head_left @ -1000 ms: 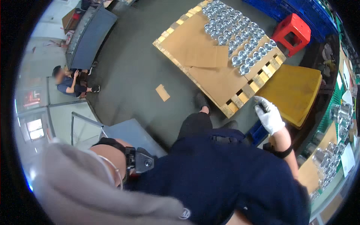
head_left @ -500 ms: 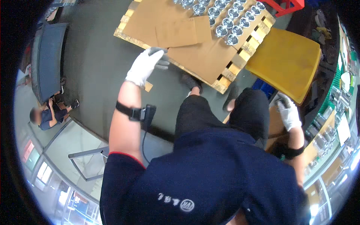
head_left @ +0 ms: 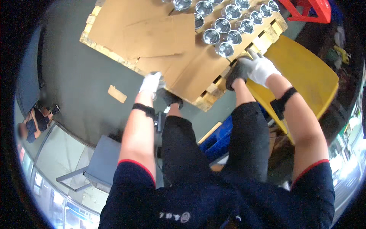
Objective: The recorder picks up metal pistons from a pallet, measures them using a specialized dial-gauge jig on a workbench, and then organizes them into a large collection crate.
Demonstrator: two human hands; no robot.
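My left hand (head_left: pixel 153 81), in a white glove with grey fingertips, is at the near edge of a wooden pallet (head_left: pixel 120 60). Its fingers are bent and blurred, so I cannot make out whether they grip the edge. By the pallet's right side, above my shoe (head_left: pixel 237 73), is my gloved right hand (head_left: pixel 262 69) with its fingers stretched forward and apart. Brown cardboard (head_left: pixel 197 78) covers the pallet, and a loose cardboard piece (head_left: pixel 156 36) lies on top. Several shiny metal cup-shaped parts (head_left: pixel 224 49) stand in rows at the far right of it.
A yellow panel-like surface (head_left: pixel 305 76) lies right of the pallet, with a red frame (head_left: pixel 307 10) beyond. A blue container (head_left: pixel 219 139) shows between my legs. A small cardboard scrap (head_left: pixel 117 94) is on the grey floor. Another person (head_left: pixel 34 124) sits far left near a grey seat (head_left: pixel 105 160).
My right hand has moved forward and inward from the right side to the pallet. My left hand is lower in view at the near edge. I have leaned closer, and the pallet looks nearer.
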